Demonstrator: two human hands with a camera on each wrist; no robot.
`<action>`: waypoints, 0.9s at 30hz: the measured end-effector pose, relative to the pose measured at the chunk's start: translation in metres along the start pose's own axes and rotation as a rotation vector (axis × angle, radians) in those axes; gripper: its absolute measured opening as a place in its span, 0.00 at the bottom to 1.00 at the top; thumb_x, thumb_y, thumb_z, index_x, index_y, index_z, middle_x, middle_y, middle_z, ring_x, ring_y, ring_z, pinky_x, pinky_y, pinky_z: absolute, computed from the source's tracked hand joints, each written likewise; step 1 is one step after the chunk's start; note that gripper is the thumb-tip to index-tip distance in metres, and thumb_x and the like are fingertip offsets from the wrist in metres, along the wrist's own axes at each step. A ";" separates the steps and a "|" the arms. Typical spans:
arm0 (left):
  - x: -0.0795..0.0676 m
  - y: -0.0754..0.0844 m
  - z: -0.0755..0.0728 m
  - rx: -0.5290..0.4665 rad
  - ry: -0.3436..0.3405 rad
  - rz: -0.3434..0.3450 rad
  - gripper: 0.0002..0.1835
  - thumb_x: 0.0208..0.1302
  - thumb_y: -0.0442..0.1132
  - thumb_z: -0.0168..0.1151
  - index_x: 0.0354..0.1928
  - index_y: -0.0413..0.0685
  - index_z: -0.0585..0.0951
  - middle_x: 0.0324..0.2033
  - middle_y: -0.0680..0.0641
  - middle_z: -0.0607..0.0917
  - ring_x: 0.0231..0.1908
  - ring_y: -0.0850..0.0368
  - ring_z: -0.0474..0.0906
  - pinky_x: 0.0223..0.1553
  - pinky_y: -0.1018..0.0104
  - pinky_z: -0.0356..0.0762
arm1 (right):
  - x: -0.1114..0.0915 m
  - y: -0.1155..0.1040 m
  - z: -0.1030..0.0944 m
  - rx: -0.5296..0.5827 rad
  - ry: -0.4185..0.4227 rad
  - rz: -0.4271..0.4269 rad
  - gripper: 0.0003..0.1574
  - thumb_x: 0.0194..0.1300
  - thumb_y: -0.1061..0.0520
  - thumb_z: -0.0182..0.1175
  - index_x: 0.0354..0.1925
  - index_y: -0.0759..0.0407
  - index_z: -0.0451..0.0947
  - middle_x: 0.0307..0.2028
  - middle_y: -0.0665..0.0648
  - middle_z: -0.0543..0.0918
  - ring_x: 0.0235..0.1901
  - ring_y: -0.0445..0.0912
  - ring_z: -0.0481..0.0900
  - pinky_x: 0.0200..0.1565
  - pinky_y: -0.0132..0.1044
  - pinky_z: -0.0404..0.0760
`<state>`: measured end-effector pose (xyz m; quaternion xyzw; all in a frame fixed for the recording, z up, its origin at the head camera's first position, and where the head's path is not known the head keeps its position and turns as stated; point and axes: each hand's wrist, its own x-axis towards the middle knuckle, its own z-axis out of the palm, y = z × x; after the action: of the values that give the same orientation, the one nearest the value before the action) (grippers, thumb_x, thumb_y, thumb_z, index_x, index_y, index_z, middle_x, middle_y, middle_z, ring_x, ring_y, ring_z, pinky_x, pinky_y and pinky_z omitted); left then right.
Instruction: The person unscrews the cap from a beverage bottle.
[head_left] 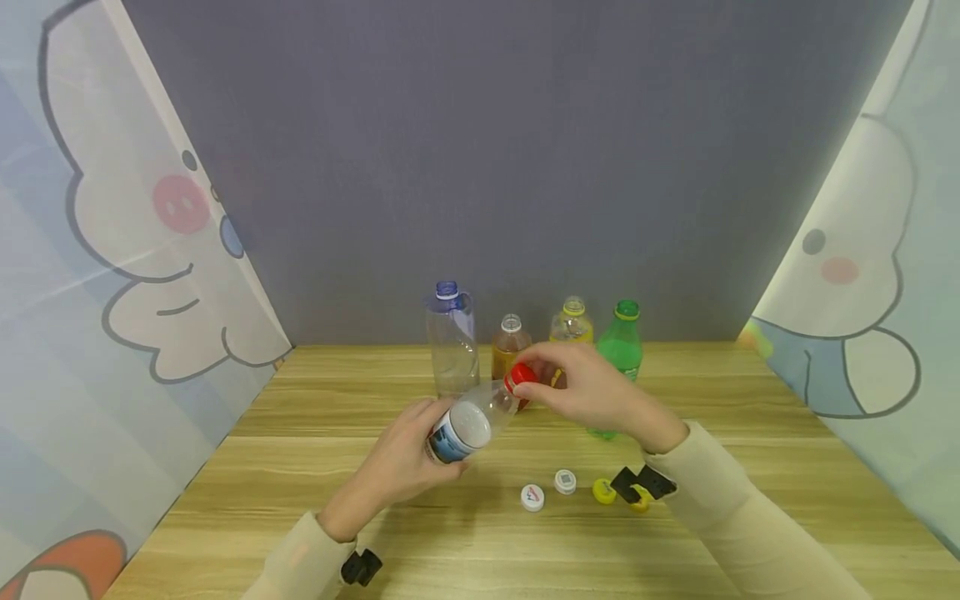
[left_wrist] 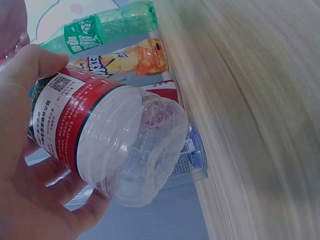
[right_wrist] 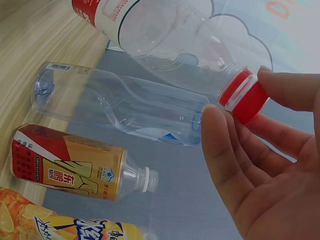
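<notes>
My left hand (head_left: pixel 405 458) grips a clear plastic bottle (left_wrist: pixel 135 145) round its red and white label, holding it tilted above the table with the neck toward the right. At the neck, my right hand (head_left: pixel 592 390) pinches a red cap (right_wrist: pixel 251 102) between thumb and fingers. A narrow gap shows between that cap and the red ring (right_wrist: pixel 235 87) on the neck; whether the threads engage I cannot tell. Behind the hands stand a large clear bottle with a blue neck (head_left: pixel 453 346) and a bottle with a gold and red label (right_wrist: pixel 70 165), both uncapped.
An uncapped bottle with a yellow neck ring (head_left: pixel 573 323) and an uncapped green bottle (head_left: pixel 621 343) stand behind my right hand. Loose white caps (head_left: pixel 532 497) and yellow caps (head_left: pixel 603 491) lie on the wooden table (head_left: pixel 300 500). A grey panel (head_left: pixel 510 167) closes off the back.
</notes>
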<state>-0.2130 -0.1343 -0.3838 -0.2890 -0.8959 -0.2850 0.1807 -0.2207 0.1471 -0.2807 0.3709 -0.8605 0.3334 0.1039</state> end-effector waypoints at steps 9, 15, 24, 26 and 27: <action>-0.002 -0.005 0.000 -0.026 0.020 -0.019 0.39 0.42 0.47 0.81 0.61 0.56 0.79 0.50 0.55 0.83 0.48 0.59 0.78 0.47 0.55 0.80 | -0.006 0.006 0.003 0.088 0.080 0.027 0.18 0.67 0.55 0.68 0.53 0.60 0.82 0.33 0.46 0.82 0.32 0.42 0.79 0.31 0.35 0.81; -0.002 -0.006 -0.003 -0.063 0.039 -0.050 0.38 0.45 0.48 0.81 0.61 0.55 0.78 0.49 0.55 0.83 0.46 0.59 0.79 0.46 0.55 0.80 | -0.011 0.014 0.012 0.052 0.064 0.055 0.18 0.66 0.54 0.70 0.52 0.59 0.82 0.31 0.44 0.81 0.32 0.40 0.78 0.33 0.35 0.80; -0.001 -0.005 -0.006 -0.159 0.071 -0.162 0.37 0.49 0.47 0.80 0.62 0.52 0.76 0.48 0.55 0.82 0.44 0.59 0.79 0.44 0.58 0.80 | -0.018 0.026 0.034 0.048 -0.031 0.109 0.15 0.67 0.51 0.69 0.47 0.57 0.79 0.30 0.44 0.80 0.31 0.39 0.77 0.35 0.34 0.80; -0.001 -0.006 -0.007 -0.172 0.088 -0.176 0.36 0.49 0.47 0.80 0.61 0.52 0.76 0.46 0.55 0.82 0.43 0.59 0.78 0.41 0.59 0.80 | -0.019 0.029 0.041 0.038 -0.066 0.114 0.14 0.67 0.51 0.69 0.45 0.56 0.79 0.29 0.43 0.80 0.30 0.38 0.77 0.34 0.33 0.79; -0.001 -0.007 -0.007 -0.180 0.095 -0.183 0.36 0.49 0.46 0.80 0.61 0.51 0.76 0.46 0.55 0.82 0.42 0.59 0.78 0.40 0.60 0.80 | -0.019 0.031 0.044 0.034 -0.079 0.111 0.14 0.67 0.51 0.69 0.44 0.56 0.79 0.29 0.43 0.80 0.29 0.37 0.76 0.33 0.33 0.79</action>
<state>-0.2153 -0.1438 -0.3813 -0.2075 -0.8796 -0.3930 0.1696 -0.2260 0.1446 -0.3379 0.3375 -0.8773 0.3384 0.0447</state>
